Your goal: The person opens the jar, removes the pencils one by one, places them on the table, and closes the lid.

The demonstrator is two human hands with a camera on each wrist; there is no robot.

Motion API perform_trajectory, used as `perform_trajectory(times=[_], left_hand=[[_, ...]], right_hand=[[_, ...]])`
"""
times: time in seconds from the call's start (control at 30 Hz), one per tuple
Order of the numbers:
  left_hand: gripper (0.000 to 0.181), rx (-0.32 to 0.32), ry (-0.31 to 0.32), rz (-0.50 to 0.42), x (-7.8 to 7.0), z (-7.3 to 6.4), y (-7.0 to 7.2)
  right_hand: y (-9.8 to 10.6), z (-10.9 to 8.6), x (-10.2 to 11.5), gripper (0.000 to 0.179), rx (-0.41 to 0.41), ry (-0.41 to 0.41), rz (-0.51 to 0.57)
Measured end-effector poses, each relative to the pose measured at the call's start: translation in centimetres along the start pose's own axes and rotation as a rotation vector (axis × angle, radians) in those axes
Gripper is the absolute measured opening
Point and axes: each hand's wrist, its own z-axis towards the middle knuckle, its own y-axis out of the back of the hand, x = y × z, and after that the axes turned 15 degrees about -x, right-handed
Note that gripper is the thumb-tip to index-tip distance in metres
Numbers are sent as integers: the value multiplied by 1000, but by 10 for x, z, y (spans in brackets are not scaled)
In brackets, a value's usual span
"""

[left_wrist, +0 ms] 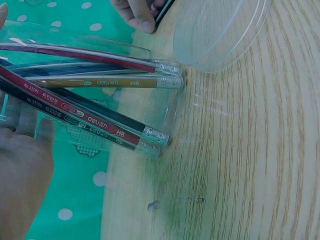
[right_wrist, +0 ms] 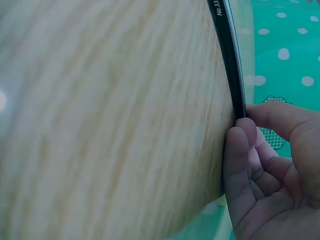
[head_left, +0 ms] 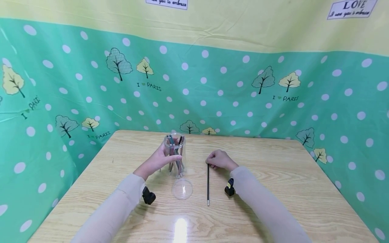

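A clear plastic jar point(head_left: 183, 152) of pencils stands upright on the table, and my left hand point(head_left: 158, 161) grips its side, thumb across the front. Inside lean several pencils point(left_wrist: 100, 81), red, black, blue and yellow-brown, their metal eraser ends down. A single black pencil point(head_left: 208, 185) lies to the right of the jar, its eraser end toward me. My right hand point(head_left: 221, 160) pinches that pencil's far end between thumb and fingertips, close to the tabletop. Just in front of the jar lies a round clear lid point(head_left: 182, 189).
The wood-grain table point(head_left: 267, 162) reaches back to a green and yellow polka-dot cloth point(head_left: 203, 67) hanging behind and at both sides. Black wrist cameras point(head_left: 148, 195) sit below both wrists. Light glares off the table's near middle.
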Motion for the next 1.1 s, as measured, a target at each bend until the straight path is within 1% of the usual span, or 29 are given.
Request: perform_trajectory(times=[0.2, 0.43, 0.8, 0.97, 1.1], left_hand=[[79, 1, -8, -2, 0, 0, 0], [74, -5, -13, -6, 0, 0, 0], [76, 2, -9, -15, 2, 1, 0], [80, 6, -16, -16, 3, 1, 1], [79, 7, -10, -14, 2, 1, 1]], right_hand=[[-1, -1, 1, 11, -14, 3, -10], [-3, -3, 3, 12, -32, 13, -32], [-3, -2, 2, 14, -48, 15, -46], [-3, -2, 2, 16, -43, 15, -31], [-1, -3, 2, 17, -37, 10, -18]])
